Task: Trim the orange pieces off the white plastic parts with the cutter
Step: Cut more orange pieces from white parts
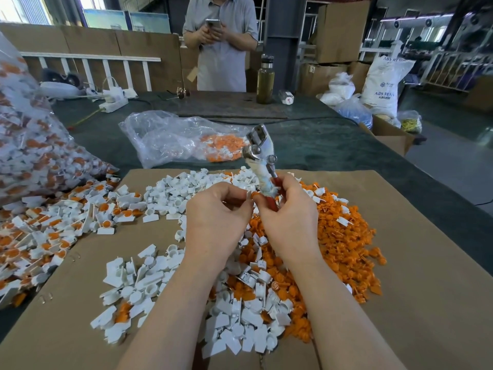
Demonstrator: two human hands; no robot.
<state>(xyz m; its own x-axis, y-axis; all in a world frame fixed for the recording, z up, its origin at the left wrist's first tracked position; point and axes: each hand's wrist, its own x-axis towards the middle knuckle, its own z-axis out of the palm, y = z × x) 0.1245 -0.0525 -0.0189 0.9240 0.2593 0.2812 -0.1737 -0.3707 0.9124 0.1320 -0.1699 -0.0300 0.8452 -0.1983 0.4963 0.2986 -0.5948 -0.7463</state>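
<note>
Forearms reach in from the desk's near edge. We note the left hand (216, 209) pinching a white part with orange piece (253, 195), and the right hand (289, 209) gripping the cutter (260, 156) over the cardboard's (416, 303) centre; a clear bag (170, 137) lies beyond its far edge.

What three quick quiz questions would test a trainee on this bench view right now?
1. True or false: the cutter lies flat on the cardboard.
2. Which hand holds the cutter? A) left B) right
3. Fill in: the heap of loose orange pieces lies to the ___ of the hands.

Key:
1. False; it is held up, metal head pointing away.
2. B; the right hand grips its red handles, while the left hand pinches a small part.
3. Right.
</note>
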